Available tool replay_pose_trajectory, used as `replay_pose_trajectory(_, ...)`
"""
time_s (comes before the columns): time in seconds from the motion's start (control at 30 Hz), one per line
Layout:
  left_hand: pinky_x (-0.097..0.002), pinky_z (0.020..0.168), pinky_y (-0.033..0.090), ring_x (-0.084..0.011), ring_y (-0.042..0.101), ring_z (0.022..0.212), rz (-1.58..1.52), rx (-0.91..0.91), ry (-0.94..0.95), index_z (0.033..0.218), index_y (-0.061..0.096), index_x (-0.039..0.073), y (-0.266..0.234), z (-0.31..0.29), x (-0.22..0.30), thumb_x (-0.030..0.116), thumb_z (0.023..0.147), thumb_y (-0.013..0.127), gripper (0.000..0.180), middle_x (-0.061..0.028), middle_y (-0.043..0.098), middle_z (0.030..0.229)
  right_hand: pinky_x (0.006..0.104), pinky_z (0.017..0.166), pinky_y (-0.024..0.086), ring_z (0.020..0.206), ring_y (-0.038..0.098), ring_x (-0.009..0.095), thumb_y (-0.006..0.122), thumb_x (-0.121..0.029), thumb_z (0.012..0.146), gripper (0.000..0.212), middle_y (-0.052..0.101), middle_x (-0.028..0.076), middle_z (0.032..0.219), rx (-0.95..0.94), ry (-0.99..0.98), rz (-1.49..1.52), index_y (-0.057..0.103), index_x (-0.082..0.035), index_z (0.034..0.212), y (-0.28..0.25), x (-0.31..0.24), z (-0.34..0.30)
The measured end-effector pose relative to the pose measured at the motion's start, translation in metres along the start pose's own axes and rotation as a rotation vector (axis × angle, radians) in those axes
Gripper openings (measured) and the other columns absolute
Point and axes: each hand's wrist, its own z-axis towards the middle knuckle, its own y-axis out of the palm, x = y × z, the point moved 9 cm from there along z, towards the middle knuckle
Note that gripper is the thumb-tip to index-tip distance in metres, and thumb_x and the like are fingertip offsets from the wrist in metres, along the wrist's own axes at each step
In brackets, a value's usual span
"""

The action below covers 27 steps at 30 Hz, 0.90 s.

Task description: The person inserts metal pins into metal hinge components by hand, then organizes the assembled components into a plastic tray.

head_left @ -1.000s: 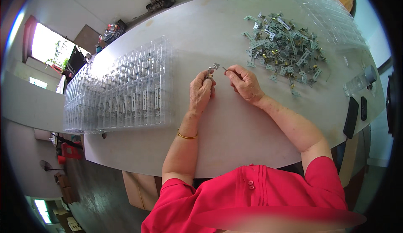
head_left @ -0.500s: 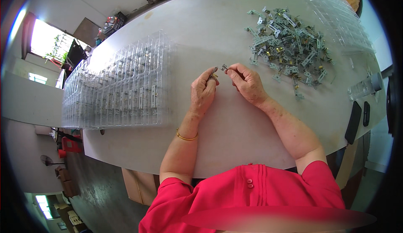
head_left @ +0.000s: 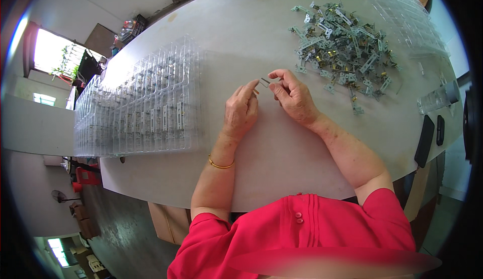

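Observation:
In front of me, my left hand [head_left: 241, 112] pinches a small metal bracket [head_left: 264, 81], whose thin grey end sticks out past the fingertips. A bit of brass colour shows at those fingers; the rest of the part is hidden by them. My right hand [head_left: 296, 100] is curled round the other end of this bracket, thumb and forefinger on either side of it. Both hands are held above the pale table [head_left: 282, 163], close together. To the right beyond them lies a heap of similar grey metal brackets [head_left: 347, 48] with brass-coloured bits.
Left of my hands stand stacked clear plastic trays [head_left: 141, 103] with rows of brackets in them. More clear trays [head_left: 402, 17] lie at the far right. A clear bottle with a grey lid [head_left: 435, 99], a black phone-like slab [head_left: 424, 141] and a smaller black object [head_left: 440, 130] lie near the right edge.
My right forefinger has lifted and straightened somewhat, and its grip has loosened. The metal bracket has turned between my hands. The left hand has shifted slightly, and the view has tilted a little.

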Motion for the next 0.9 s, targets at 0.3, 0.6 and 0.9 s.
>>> replay_pose_trajectory(0.3, -0.0385, 0.067, 0.055, -0.028, 0.068, 0.078, 0.098, -0.058, 0.106, 0.118, 0.062, 0.0, 0.007, -0.002, 0.014, -0.005, 0.082, 0.054, 0.037, -0.013, 0.067, 0.087, 0.0284, 0.061, 0.045, 0.065, 0.054, 0.011, 0.062, -0.012, 0.096, 0.011, 0.059, 0.003, 0.072, 0.015, 0.022, -0.014, 0.064, -0.004, 0.103, 0.001, 0.001, 0.0)
replay_pose_trajectory(0.6, -0.0339, 0.068, 0.054, -0.0229, 0.067, 0.075, 0.058, -0.111, 0.125, 0.119, 0.064, 0.0, 0.016, -0.004, 0.02, -0.007, 0.085, 0.051, 0.037, -0.0115, 0.066, 0.083, 0.0262, 0.061, 0.043, 0.067, 0.05, 0.008, 0.064, -0.014, 0.096, 0.008, 0.057, 0.0, 0.082, 0.242, -0.093, -0.033, 0.065, -0.006, 0.096, -0.022, 0.003, 0.002)
replay_pose_trajectory(0.9, -0.0208, 0.049, 0.039, -0.0044, 0.047, 0.057, -0.731, -0.034, -0.616, 0.121, 0.064, -0.004, 0.011, -0.016, -0.038, 0.0, 0.094, 0.047, 0.033, -0.0023, 0.063, 0.082, 0.0234, 0.055, 0.039, 0.062, 0.045, 0.004, 0.063, -0.017, 0.099, 0.012, 0.055, -0.004, 0.071, 0.078, 0.033, 0.027, 0.064, -0.006, 0.1, -0.008, 0.005, -0.001)
